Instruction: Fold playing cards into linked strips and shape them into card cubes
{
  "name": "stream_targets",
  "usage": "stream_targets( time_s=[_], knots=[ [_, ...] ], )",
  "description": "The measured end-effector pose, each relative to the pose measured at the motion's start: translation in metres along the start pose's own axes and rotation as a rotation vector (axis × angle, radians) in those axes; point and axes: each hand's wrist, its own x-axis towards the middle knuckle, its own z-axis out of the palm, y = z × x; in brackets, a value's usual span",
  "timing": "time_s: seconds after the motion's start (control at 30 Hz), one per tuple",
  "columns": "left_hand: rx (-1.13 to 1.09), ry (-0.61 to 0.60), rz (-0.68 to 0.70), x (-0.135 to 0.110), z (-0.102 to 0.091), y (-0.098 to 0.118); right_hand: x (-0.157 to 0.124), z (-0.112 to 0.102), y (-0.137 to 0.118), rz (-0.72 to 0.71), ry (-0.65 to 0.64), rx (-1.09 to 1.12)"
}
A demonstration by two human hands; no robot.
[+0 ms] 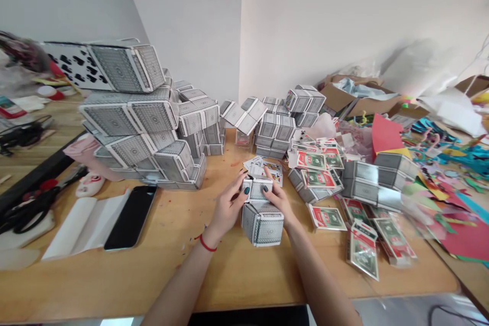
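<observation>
My left hand [229,209] and my right hand [278,197] close from both sides on a block of folded playing cards [263,219] with grey patterned backs, standing on the wooden table [160,275]. Fingers of both hands pinch its upper far part [259,188]. A red band circles my left wrist. Just beyond the hands lie a few loose face-up cards [267,167].
A large stack of card cubes [145,122] rises at the left, more cubes [275,127] at the back centre and at the right [378,178]. Red card packs [362,234] lie right of my hands. A black phone [132,216], white paper [82,224], scissors [30,204] and coloured paper scraps [451,198] surround them.
</observation>
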Motion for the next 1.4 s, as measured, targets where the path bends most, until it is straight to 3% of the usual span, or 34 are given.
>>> stream_targets(
  time_s=[0.3,0.8,0.9,1.1,1.4],
  knots=[
    [-0.035,0.039,0.002,-0.001,-0.001,-0.003,-0.001,-0.003,0.002,-0.039,0.017,-0.182],
    [-0.035,0.145,-0.093,-0.005,0.006,-0.004,-0.005,0.002,-0.007,0.026,-0.036,-0.186],
    [-0.044,0.109,-0.065,-0.004,0.003,-0.003,-0.006,0.005,-0.008,0.012,-0.005,-0.196],
    [-0.189,-0.12,-0.027,0.0,-0.007,0.002,-0.005,0.003,-0.005,-0.037,0.076,-0.245],
    [-0.132,-0.109,-0.021,-0.001,-0.007,0.001,0.003,-0.01,-0.002,-0.017,0.023,-0.275]
  ],
)
